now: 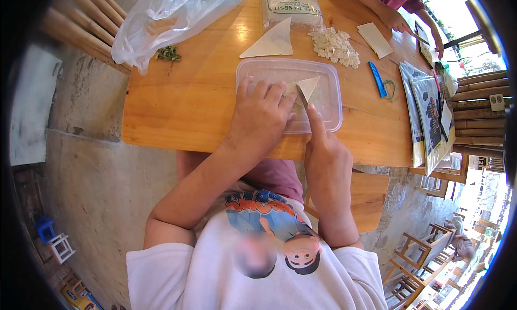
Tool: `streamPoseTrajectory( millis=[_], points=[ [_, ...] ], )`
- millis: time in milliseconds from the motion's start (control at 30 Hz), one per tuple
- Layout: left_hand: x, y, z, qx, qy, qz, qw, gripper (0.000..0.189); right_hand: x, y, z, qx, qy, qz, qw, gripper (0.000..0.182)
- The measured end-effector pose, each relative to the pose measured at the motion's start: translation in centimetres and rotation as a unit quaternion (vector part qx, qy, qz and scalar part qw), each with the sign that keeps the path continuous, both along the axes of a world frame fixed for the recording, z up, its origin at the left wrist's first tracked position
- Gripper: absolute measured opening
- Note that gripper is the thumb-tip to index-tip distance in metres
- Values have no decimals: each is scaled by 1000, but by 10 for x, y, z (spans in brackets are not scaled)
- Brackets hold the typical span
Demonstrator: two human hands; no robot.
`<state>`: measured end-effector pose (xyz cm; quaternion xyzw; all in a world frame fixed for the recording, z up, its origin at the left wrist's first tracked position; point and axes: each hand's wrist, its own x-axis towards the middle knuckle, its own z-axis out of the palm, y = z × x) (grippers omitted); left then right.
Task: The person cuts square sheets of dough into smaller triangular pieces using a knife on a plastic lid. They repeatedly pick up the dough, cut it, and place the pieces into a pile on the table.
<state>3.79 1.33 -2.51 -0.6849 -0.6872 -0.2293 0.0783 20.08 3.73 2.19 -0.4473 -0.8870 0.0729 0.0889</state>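
A thin pale triangular sheet (309, 86) lies on a translucent plastic container lid (333, 104) at the table's near edge. My left hand (264, 108) rests palm down over the sheet's left part, fingers spread and pressing; what is under the palm is hidden. With my right hand (326, 144) I grip a small knife (302, 95), index finger along its back, the blade on the sheet close to my left fingertips. Beyond the lid lie a larger pale triangular sheet (271, 41) and, to its right, a heap of small pale cut pieces (336, 47).
A clear plastic bag (173, 19), dried green leaves (169, 54) and a clear plastic package (293, 7) lie on the table (181, 108). To the right are pale rectangular sheets (375, 40), a blue plastic strip (377, 79), rubber bands (390, 90) and printed bags (430, 112). Another person's hand (394, 19) works at the far right.
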Motion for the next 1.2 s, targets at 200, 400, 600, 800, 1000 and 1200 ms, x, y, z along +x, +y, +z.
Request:
streamPoseTrajectory(
  millis=[200, 400, 600, 800, 1000, 1200],
  points=[
    [2, -1, -1, -4, -6, 4, 1000, 41, 1, -12, 4, -19, -14, -38, 999, 63],
    [3, -1, 1, -5, -5, 2, 1000, 40, 9, -25, 9, -34, -50, -43, 997, 69],
    [1, -1, 0, 15, -42, -4, 999, 38, 23, -31, 22, -53, -54, -53, 996, 65],
    [-2, 5, 9, 8, -156, 4, 988, 38, 32, -15, 36, -69, 71, -74, 992, 57],
    [3, 22, 20, -52, -142, 82, 985, 39, 25, 1, 19, -92, 50, -68, 992, 59],
    [-5, 36, 21, -109, -167, 85, 976, 38, 38, 16, 14, -47, 66, -83, 993, 57]
  ],
)
